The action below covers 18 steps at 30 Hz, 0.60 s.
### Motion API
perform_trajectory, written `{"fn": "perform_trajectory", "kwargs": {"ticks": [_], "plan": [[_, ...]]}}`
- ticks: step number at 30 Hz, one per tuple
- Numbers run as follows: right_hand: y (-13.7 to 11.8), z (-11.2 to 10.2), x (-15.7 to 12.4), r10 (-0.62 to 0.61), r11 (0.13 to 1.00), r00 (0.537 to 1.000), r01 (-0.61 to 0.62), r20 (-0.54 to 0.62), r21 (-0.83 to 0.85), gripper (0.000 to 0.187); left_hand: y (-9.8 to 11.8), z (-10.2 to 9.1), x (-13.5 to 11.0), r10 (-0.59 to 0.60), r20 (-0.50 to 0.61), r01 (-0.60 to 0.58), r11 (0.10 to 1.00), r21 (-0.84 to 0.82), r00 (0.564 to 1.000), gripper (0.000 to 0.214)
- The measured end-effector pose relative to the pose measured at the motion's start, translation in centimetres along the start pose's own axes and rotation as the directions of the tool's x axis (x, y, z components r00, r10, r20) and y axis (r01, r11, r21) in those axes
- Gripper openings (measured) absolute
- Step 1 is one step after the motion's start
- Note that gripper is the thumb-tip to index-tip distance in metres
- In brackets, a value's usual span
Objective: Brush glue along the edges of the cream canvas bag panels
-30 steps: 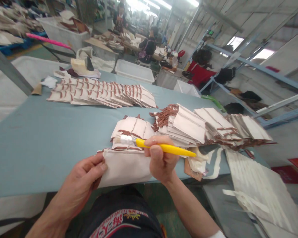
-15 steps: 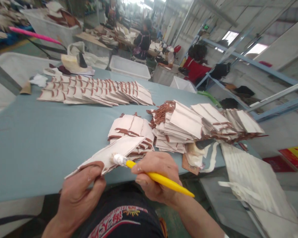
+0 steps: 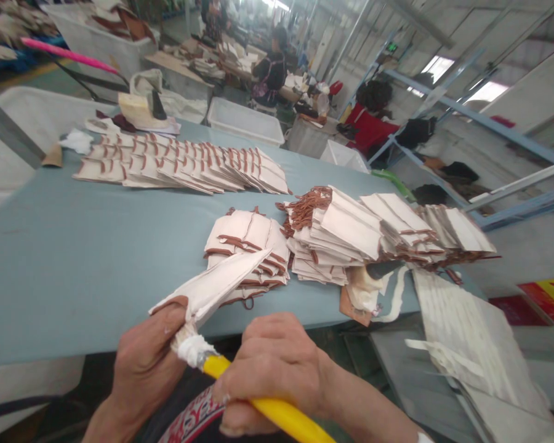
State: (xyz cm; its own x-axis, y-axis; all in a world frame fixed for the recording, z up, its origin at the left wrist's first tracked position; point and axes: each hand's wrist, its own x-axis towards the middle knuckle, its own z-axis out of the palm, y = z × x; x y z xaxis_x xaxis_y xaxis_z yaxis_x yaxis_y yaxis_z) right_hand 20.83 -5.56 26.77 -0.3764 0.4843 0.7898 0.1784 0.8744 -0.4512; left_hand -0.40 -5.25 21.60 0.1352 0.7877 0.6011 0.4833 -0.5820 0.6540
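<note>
My left hand point(image 3: 143, 363) pinches a cream fabric piece with a brown edge point(image 3: 212, 284), holding it tilted up over the near edge of the grey-blue table point(image 3: 74, 258). My right hand point(image 3: 270, 372) is wrapped round a yellow-handled brush point(image 3: 258, 403). Its white glue-caked tip point(image 3: 191, 347) touches the lower end of the piece, right beside my left thumb. Just beyond lies a small stack of the same pieces point(image 3: 247, 246).
Larger heaps of cream pieces point(image 3: 378, 231) lie to the right, and a long fanned row point(image 3: 180, 163) runs along the far side. A white tub point(image 3: 247, 123) stands behind the table. Other people point(image 3: 270, 71) sit working in the background. White strips point(image 3: 466, 344) hang at lower right.
My left hand has lifted the piece off the table and tilted it up. The brush has drawn back towards me, its tip now at the piece's lower end.
</note>
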Motion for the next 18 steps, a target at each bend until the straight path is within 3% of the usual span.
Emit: {"fn": "perform_trajectory", "kwargs": {"ticks": [3, 5, 7, 10, 12, 18], "plan": [[0.5, -0.7, 0.5, 0.056, 0.998, 0.972, -0.051, -0.228, 0.027, 0.012, 0.1, 0.2, 0.2, -0.008, -0.039, 0.01, 0.999, 0.042, 0.999, 0.027], [0.6, -0.8, 0.7, 0.117, 0.992, 0.942, -0.123, -0.315, 0.002, 0.013, 0.1, 0.4, 0.1, 0.003, -0.052, 0.0, 0.998, 0.056, 0.999, 0.028], [0.4, -0.5, 0.9, 0.14, 0.986, 0.959, -0.159, -0.248, -0.057, 0.012, -0.1, 0.5, 0.0, 0.022, -0.047, -0.019, 0.998, 0.056, 0.999, 0.027], [-0.1, 0.6, 0.7, 0.071, 0.99, 0.99, -0.084, -0.123, -0.111, 0.012, -0.4, 0.4, -0.4, 0.057, -0.02, -0.056, 0.997, 0.046, 0.998, 0.024], [-0.3, 1.0, 0.6, 0.058, 0.993, 0.989, -0.071, -0.138, -0.092, 0.015, -0.7, 0.3, -0.6, 0.078, 0.005, -0.078, 0.995, 0.057, 0.997, 0.021], [-0.2, 0.7, 0.3, 0.198, 0.972, 0.955, -0.22, -0.219, -0.082, 0.016, -1.0, 0.7, -1.1, 0.128, 0.0, -0.126, 0.977, 0.171, 0.992, 0.023]]}}
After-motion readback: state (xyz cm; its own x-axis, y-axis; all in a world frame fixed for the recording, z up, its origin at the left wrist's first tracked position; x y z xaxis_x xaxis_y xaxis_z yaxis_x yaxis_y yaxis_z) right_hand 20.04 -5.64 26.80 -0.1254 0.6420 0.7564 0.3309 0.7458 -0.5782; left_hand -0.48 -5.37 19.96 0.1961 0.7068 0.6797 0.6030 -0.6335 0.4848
